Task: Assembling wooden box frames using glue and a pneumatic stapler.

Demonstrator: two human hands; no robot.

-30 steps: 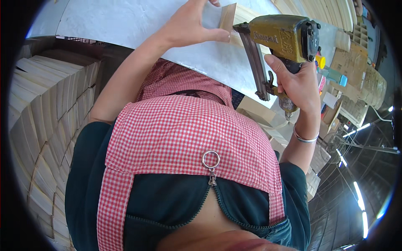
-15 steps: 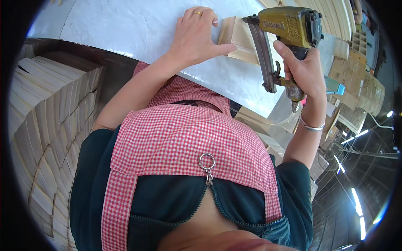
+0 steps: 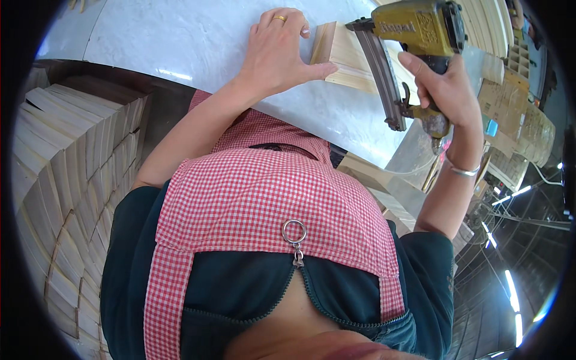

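A pale wooden piece (image 3: 351, 60), made of boards with a slanted strip at its left end, lies on the bluish-white tabletop (image 3: 174, 36). My left hand (image 3: 275, 57) steadies that end, thumb against the near edge and fingers bent toward the far side. A ring is on one of its fingers. In my right hand (image 3: 449, 90) is a pneumatic nail gun (image 3: 420, 27), yellow-gold and worn, gripped by its handle. The gun's nose is over the wood near its far edge, and its long dark magazine slants back toward me. Whether the nose touches the wood is hard to tell.
Tall stacks of pale wooden slats (image 3: 66, 138) stand on my left, below the table. More long wooden strips (image 3: 480, 30) lie beyond the gun at the far right. Cardboard boxes (image 3: 504, 105) are on the right. A pale air hose (image 3: 414, 171) trails below the gun.
My right hand and the back of the nail gun have shifted right, while its nose stays over nearly the same spot. The left hand and the wood have hardly moved.
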